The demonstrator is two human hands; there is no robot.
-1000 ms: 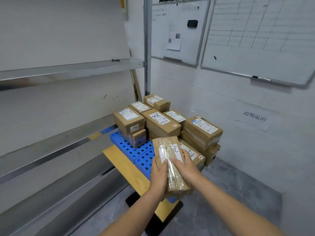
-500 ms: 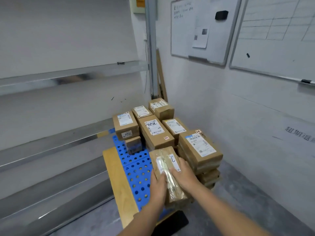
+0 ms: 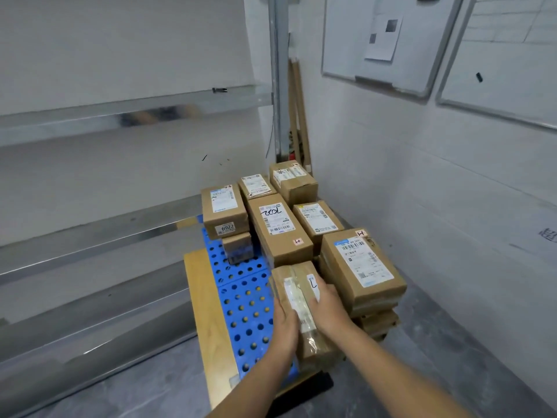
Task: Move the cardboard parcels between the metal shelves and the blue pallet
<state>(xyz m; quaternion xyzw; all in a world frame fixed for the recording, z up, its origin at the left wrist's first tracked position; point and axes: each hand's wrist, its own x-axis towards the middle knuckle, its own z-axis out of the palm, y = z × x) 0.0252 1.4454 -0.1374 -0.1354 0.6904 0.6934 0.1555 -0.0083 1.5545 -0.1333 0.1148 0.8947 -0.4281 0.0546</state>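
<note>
A taped cardboard parcel (image 3: 297, 285) marked "L" sits low over the front right of the blue pallet (image 3: 241, 300). My left hand (image 3: 284, 328) grips its left side and my right hand (image 3: 330, 306) holds its right side. Several more cardboard parcels stand on the pallet behind it, among them one numbered 6922 (image 3: 224, 211), a long one (image 3: 278, 229) in the middle and a stack (image 3: 360, 268) at the right. The metal shelves (image 3: 90, 233) run along the left and show no parcels.
The pallet rests on a wooden board (image 3: 208, 321) over a dark base. A white wall with whiteboards (image 3: 388, 40) closes the right side. A metal upright (image 3: 278, 73) and wooden strips stand in the corner. Grey floor (image 3: 452, 357) lies right of the stack.
The parcel has come down with both hands, from above the pallet's front to low against the right stack. The camera has moved closer and tilted down.
</note>
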